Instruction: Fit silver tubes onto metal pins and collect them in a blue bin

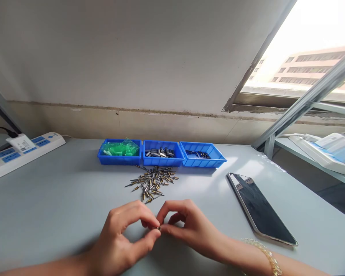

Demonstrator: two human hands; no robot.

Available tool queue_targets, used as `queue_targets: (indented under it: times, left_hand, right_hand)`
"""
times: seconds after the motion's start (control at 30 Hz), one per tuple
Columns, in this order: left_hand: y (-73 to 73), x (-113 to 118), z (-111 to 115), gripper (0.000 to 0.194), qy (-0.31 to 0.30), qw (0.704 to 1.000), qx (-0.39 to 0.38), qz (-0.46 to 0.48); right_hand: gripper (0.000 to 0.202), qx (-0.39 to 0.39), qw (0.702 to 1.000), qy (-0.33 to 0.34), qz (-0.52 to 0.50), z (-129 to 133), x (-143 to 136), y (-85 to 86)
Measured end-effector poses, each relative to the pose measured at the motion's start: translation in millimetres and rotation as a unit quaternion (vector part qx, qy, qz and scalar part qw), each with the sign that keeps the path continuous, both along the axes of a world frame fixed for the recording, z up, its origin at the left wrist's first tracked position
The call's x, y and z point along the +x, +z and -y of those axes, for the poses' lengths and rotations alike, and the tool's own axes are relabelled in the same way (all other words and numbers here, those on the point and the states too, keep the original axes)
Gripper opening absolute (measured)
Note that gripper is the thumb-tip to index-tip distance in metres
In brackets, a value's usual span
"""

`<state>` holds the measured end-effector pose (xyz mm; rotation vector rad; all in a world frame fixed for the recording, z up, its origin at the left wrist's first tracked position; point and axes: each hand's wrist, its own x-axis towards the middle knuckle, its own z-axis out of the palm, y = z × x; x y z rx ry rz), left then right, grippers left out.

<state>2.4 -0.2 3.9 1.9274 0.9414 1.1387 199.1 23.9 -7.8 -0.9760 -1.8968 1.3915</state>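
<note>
My left hand (126, 234) and my right hand (189, 230) meet at the fingertips near the front of the grey table. Between their thumbs and index fingers is a small dark metal part (159, 228), mostly hidden; the left fingertips pinch it and the right ones touch its other side. Just beyond the hands lies a loose pile of metal pins with brass-coloured sleeves (153, 182). Behind the pile stand three joined blue bins: the left bin (119, 160) holds green pieces in clear plastic, the middle bin (163, 161) short metal pieces, the right bin (204, 163) thin dark pieces.
A phone (261, 209) lies face up on the table (54, 207) to the right. On the far left is a white power strip (25, 153) with a plug adapter. A metal frame (293, 103) and a shelf stand at the right, beside the window.
</note>
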Motion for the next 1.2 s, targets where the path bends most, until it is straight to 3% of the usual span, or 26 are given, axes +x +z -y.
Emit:
queue_targets:
  times: [0.1,0.2,0.37,0.5,0.6,0.7,0.8,0.97,1.2]
  left_hand:
    - [-1.0,-1,-1,0.013,0.022,1.0,0.013,-0.012]
    - [-2.4,1,-3,0.013,0.038,0.999,-0.009,-0.023]
    - [-3.7,6,-1,0.019,-0.019,0.996,-0.078,-0.046]
    - [-4.9,3,-1,0.013,-0.004,0.991,-0.129,-0.018]
    - [-5.1,-1,-5,0.015,0.026,0.992,-0.123,-0.003]
    - [-3.1,-4,-10,0.018,0.046,0.995,-0.086,-0.025]
    - [-2.1,-8,-18,0.019,0.085,0.994,-0.024,-0.067]
    - [-6.4,-16,-33,0.014,0.129,0.977,0.069,-0.156]
    - [-12.5,-14,-36,0.008,0.059,0.945,0.145,-0.286]
  right_hand:
    - [0.007,0.105,0.994,-0.037,-0.021,0,2,5.0]
    - [0.009,0.268,0.961,-0.059,-0.046,2,0,8.2]
    - [0.014,0.393,0.916,0.042,-0.065,5,-5,10.6]
    - [0.01,0.352,0.934,0.032,-0.058,-7,6,18.7]
    - [0.006,0.313,0.945,-0.088,-0.041,-28,27,24.6]
    - [0.007,0.321,0.906,-0.274,-0.011,-58,52,23.6]
    - [0.014,0.34,0.875,-0.343,0.022,-87,73,17.7]
    - [0.02,0.363,0.867,-0.322,0.112,-98,82,13.2]
    - [0.017,0.383,0.889,-0.219,0.124,-60,49,18.4]
